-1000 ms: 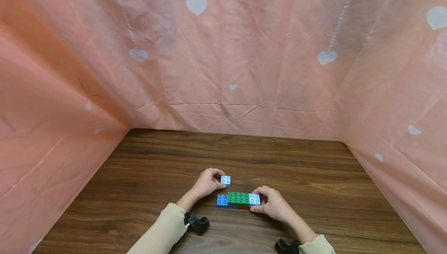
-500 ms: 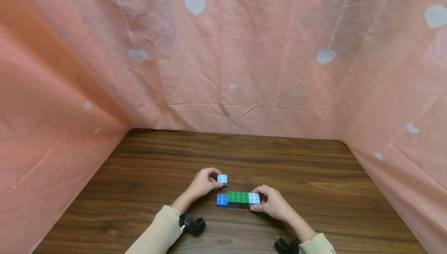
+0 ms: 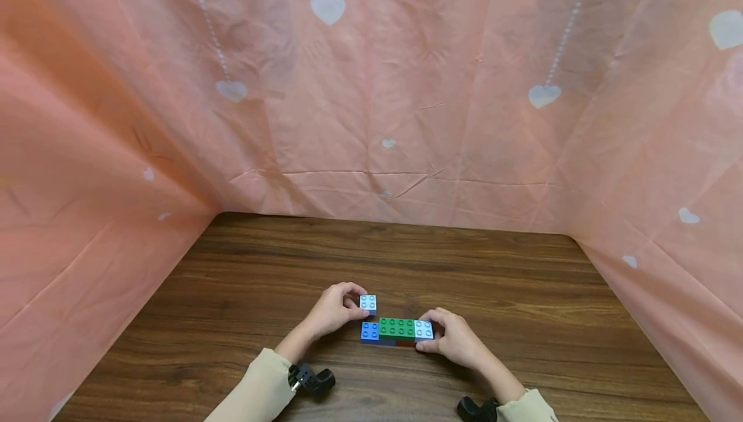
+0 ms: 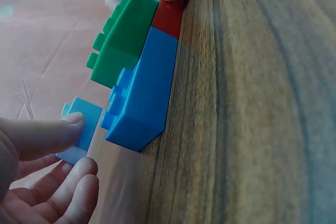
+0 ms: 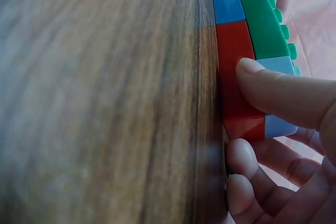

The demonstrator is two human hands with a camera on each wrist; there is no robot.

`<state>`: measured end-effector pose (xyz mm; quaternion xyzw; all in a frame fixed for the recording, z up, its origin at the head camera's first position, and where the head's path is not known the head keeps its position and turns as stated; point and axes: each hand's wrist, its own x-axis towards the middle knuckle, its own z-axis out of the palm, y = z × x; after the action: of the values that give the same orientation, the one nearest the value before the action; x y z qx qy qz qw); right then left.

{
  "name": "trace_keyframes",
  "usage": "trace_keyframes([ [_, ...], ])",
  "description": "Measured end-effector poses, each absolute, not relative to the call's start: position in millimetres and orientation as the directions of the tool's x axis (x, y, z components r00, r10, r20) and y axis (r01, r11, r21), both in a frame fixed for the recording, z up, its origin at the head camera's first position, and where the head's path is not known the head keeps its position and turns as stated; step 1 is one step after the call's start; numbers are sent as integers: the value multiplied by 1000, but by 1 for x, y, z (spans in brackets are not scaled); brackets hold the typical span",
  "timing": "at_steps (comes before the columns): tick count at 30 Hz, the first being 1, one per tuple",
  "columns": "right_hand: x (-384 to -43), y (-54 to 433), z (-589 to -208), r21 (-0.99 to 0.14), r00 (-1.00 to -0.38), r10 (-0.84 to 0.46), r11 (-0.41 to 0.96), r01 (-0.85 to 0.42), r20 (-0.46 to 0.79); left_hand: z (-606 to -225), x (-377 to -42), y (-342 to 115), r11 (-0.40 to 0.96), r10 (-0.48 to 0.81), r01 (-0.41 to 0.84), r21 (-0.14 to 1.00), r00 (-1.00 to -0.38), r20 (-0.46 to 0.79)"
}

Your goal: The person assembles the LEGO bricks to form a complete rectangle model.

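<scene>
My left hand [image 3: 332,308] pinches a small light blue toy building brick [image 3: 368,301] between thumb and fingers, studs up. It is held just behind the left end of a joined row of bricks. In that row, a blue brick [image 4: 147,93] and a red brick [image 5: 233,61] form the bottom layer on the table. Across them sits a green brick [image 3: 396,328], with a second light blue brick [image 5: 281,124] beside it on the red one. The blue brick's left studs are bare. My right hand [image 3: 455,338] grips the row's right end, thumb on the red brick's near side.
Brown wood-grain table [image 3: 278,254] lies under everything. A pink curtain [image 3: 371,86] with white hearts encloses it at the back and both sides. Black wrist devices [image 3: 313,380] are worn at both sleeves.
My left hand has drawn leftward with the small light blue brick, then come slightly nearer, to beside the row's left end. The right hand and the joined bricks have stayed put.
</scene>
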<state>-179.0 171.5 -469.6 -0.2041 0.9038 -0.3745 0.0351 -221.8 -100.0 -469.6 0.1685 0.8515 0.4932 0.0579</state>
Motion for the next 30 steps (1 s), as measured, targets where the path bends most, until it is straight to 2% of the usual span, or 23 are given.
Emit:
trace_keyframes([
  [19, -179, 170, -471, -678, -918, -384, 649, -344, 98, -470, -201, -102, 454, 400, 302, 838, -910, 111],
  [30, -180, 171, -473, -689, -920, -380, 640, -339, 100, -468, -195, -99, 438, 429, 292, 850, -899, 88],
])
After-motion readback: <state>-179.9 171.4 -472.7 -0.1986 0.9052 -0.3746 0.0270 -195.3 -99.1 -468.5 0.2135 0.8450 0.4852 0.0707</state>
